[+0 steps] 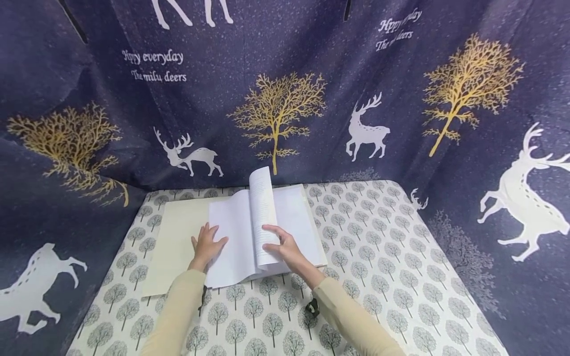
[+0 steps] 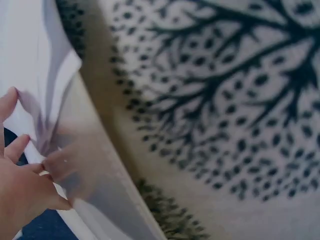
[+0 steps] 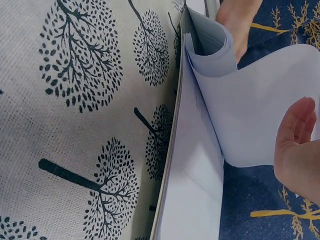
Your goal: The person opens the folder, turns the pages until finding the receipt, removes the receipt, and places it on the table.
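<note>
Cream sleeves cross a tree-print tablecloth where an open book lies: the left hand spreads its fingers on its left side, the right hand touches a raised printed page, thumb and finger apart. A navy deer-print backdrop hangs behind.

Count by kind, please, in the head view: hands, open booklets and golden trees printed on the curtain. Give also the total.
Hands (left hand, right hand): 2
Open booklet: 1
Golden trees: 3
Total: 6
</note>
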Motion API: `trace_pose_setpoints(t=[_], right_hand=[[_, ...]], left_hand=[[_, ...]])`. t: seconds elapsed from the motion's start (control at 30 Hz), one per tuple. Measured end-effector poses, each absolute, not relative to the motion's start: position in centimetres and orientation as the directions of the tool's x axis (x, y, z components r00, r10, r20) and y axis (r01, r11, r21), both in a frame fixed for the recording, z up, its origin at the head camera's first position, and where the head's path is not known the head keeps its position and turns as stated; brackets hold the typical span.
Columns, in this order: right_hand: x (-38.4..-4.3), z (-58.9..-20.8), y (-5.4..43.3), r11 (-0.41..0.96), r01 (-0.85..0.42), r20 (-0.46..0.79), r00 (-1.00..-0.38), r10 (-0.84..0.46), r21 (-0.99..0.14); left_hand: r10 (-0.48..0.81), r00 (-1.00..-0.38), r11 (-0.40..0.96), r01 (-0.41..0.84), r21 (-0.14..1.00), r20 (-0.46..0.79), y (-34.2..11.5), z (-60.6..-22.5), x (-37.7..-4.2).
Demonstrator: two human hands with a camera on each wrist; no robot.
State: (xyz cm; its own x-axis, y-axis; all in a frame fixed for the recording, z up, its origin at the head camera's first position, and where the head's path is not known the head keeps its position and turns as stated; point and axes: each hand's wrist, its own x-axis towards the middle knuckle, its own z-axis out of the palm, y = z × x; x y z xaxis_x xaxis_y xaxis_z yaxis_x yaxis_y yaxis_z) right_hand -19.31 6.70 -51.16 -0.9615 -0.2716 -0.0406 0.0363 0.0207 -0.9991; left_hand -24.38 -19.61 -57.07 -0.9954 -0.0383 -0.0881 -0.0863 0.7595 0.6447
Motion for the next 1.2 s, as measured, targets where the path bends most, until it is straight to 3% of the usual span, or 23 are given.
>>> trace_pose_setpoints(t=[0.33, 0.6, 0.97, 1.2], right_hand=[[-19.2, -51.4, 6.4, 0.02, 0.043, -0.047, -0.964, -0.261, -0.999], [-19.2, -50.8, 5.5, 0.011, 0.079, -0.079, -0.955, -0.287, -0.997], [-18.5, -50.5, 4.4, 0.004, 0.113, -0.107, -0.935, -0.338, -0.994], [-18.1, -50.7, 3.9, 0.011, 0.103, -0.1, -0.927, -0.36, -0.995]], left_hand=[[-0.001, -0.999, 0.796, -0.021, 0.605, -0.034, -19.0, -55.1, -25.0], [0.019, -0.993, 0.753, 0.092, 0.652, 0.119, -17.4, -52.5, -26.3], [0.05, -0.988, 0.598, 0.146, 0.788, 0.145, -14.3, -50.0, -27.6], [0.084, -0.984, 0.557, 0.178, 0.811, 0.159, -12.4, -48.2, -27.3]])
